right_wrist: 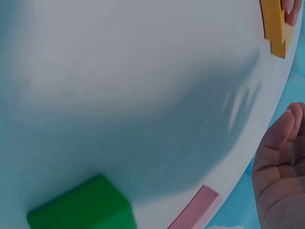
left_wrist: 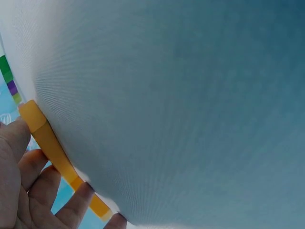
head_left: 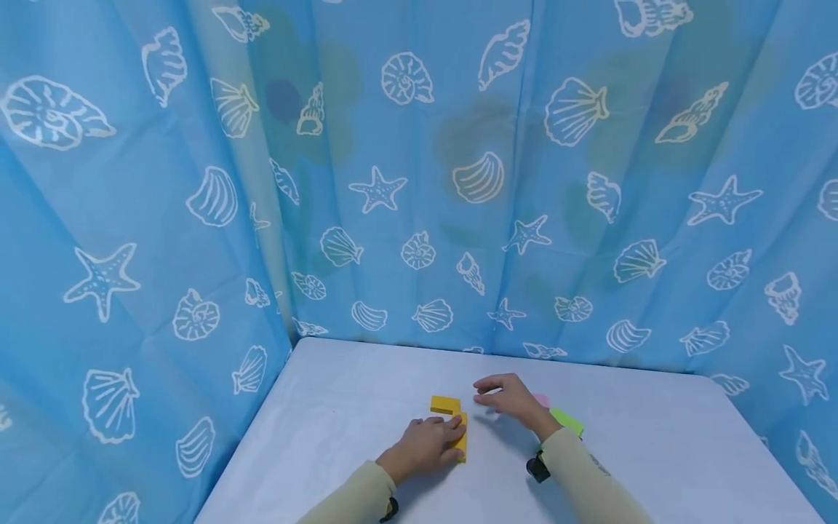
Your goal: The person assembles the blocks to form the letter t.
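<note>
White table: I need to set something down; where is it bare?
The table is bare left of the yellow blocks and left sleeve, right of the green block and right sleeve, and in a strip along the curtain. The middle is crowded: left hand at the yellow blocks, right hand hanging between them and the pink block, green block close by.

Yellow blocks (head_left: 445, 405) smooth, matt, perhaps painted wood; tabletop (head_left: 353, 386) matt; curtain (head_left: 419, 153) creased cloth.
</note>
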The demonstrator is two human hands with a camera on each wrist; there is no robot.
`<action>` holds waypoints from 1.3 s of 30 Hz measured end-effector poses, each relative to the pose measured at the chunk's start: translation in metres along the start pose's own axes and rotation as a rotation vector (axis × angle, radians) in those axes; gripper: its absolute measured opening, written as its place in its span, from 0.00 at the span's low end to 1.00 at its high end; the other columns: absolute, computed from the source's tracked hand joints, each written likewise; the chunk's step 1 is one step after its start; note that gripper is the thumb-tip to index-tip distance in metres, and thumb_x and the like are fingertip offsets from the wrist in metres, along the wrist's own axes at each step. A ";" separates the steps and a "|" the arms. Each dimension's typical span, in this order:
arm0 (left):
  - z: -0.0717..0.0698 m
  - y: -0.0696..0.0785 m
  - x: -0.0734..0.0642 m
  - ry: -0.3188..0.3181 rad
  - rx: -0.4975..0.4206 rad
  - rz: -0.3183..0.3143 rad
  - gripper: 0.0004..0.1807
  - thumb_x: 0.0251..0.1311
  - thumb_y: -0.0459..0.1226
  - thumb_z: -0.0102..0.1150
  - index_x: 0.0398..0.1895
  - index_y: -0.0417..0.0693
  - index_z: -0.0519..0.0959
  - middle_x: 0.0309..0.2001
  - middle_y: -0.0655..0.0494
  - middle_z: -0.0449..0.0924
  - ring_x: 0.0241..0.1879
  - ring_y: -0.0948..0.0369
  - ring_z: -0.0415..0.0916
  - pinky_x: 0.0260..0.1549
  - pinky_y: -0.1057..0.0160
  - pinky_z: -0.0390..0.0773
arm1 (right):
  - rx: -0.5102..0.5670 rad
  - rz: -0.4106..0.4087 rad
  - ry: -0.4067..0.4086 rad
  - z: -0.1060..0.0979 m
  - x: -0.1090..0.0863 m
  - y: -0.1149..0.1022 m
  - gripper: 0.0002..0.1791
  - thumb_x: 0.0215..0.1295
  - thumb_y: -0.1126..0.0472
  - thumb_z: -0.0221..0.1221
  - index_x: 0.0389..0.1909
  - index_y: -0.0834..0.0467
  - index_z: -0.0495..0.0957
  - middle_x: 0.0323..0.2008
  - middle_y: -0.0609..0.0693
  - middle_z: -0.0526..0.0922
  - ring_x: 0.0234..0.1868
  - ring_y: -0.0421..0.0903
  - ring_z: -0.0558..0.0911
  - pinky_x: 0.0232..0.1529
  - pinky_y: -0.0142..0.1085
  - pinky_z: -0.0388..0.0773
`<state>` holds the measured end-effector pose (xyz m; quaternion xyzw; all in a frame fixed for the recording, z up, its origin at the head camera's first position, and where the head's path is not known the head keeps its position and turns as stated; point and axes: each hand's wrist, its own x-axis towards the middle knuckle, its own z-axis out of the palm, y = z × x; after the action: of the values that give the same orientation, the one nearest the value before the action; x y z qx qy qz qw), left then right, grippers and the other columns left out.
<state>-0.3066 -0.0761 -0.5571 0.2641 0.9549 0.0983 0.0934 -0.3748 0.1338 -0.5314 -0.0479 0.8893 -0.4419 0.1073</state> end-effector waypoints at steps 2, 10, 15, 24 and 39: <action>0.001 0.000 0.000 -0.001 0.000 -0.002 0.30 0.67 0.60 0.51 0.71 0.67 0.68 0.73 0.69 0.63 0.68 0.54 0.70 0.60 0.39 0.72 | -0.002 -0.001 -0.002 -0.003 -0.001 0.003 0.18 0.61 0.56 0.68 0.52 0.55 0.84 0.47 0.49 0.85 0.43 0.45 0.80 0.43 0.42 0.84; 0.007 0.001 -0.001 0.003 0.001 -0.004 0.30 0.67 0.60 0.51 0.71 0.68 0.67 0.73 0.70 0.63 0.68 0.55 0.69 0.61 0.40 0.72 | -0.022 -0.002 0.000 -0.017 -0.006 0.007 0.18 0.62 0.57 0.67 0.53 0.57 0.84 0.50 0.52 0.85 0.43 0.46 0.82 0.45 0.45 0.84; 0.008 0.002 -0.001 -0.006 -0.001 -0.005 0.30 0.67 0.60 0.51 0.71 0.67 0.67 0.73 0.69 0.64 0.68 0.54 0.70 0.61 0.40 0.72 | -0.050 -0.012 -0.008 -0.024 -0.008 0.011 0.19 0.62 0.56 0.67 0.54 0.57 0.83 0.50 0.52 0.85 0.45 0.46 0.82 0.44 0.44 0.84; 0.000 0.003 -0.003 -0.001 0.001 -0.006 0.30 0.68 0.59 0.51 0.72 0.66 0.67 0.73 0.70 0.62 0.69 0.55 0.68 0.61 0.40 0.71 | -0.073 -0.026 0.005 -0.041 -0.005 0.019 0.21 0.62 0.54 0.67 0.55 0.55 0.83 0.52 0.52 0.85 0.47 0.48 0.83 0.45 0.43 0.84; -0.002 0.003 -0.004 -0.018 -0.016 -0.012 0.30 0.68 0.58 0.51 0.72 0.66 0.66 0.73 0.69 0.62 0.69 0.55 0.68 0.61 0.40 0.71 | 0.021 0.015 0.030 -0.062 -0.020 0.027 0.23 0.64 0.56 0.66 0.58 0.60 0.80 0.55 0.58 0.82 0.47 0.49 0.83 0.48 0.44 0.84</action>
<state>-0.3022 -0.0756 -0.5535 0.2585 0.9548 0.1032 0.1046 -0.3697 0.2018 -0.5136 -0.0334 0.8864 -0.4512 0.0976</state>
